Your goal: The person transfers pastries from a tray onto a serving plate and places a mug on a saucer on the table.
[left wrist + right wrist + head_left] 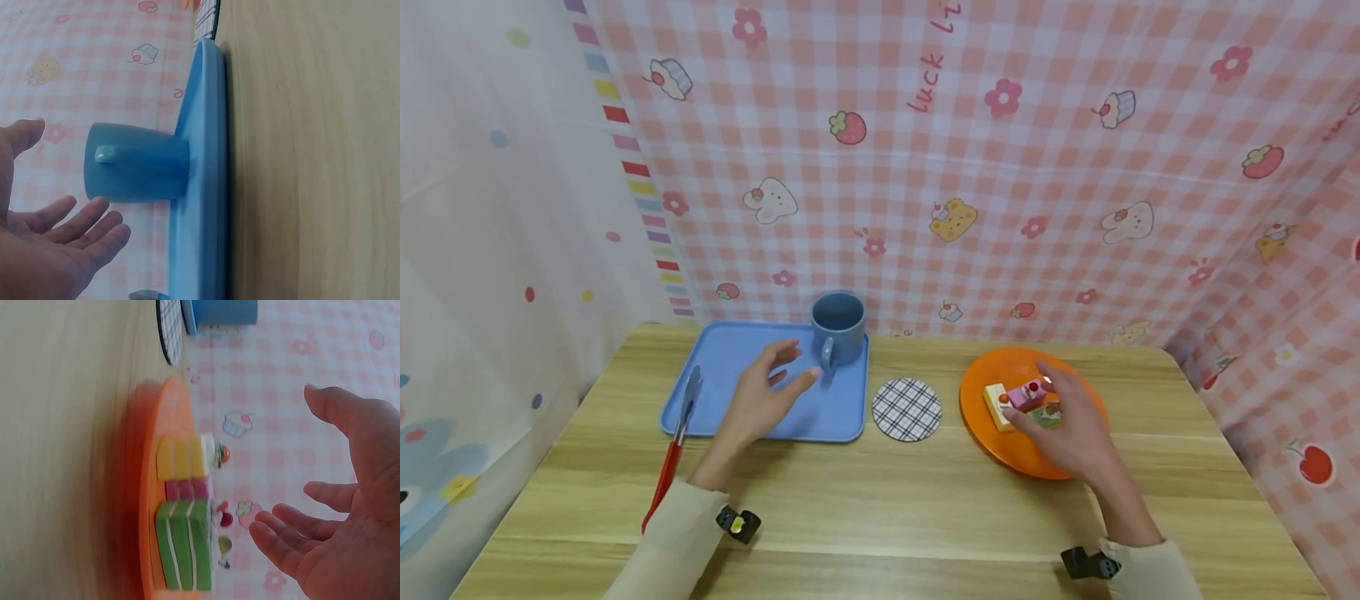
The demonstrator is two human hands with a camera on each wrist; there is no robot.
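Note:
My left hand hovers over the blue tray, fingers spread and apart from the mug. The blue-grey mug stands upright at the tray's back right, handle toward me; the left wrist view shows the mug beyond my fingertips. Above the orange plate hangs my right hand, also holding nothing. On that plate sit a yellow cake slice, a pink cake slice and a green cake slice, the last partly hidden by my hand in the head view.
Red-handled tongs lie across the tray's left edge, handle over the table. A round checked coaster lies between tray and plate. Patterned cloth hangs behind the wooden table and at both sides.

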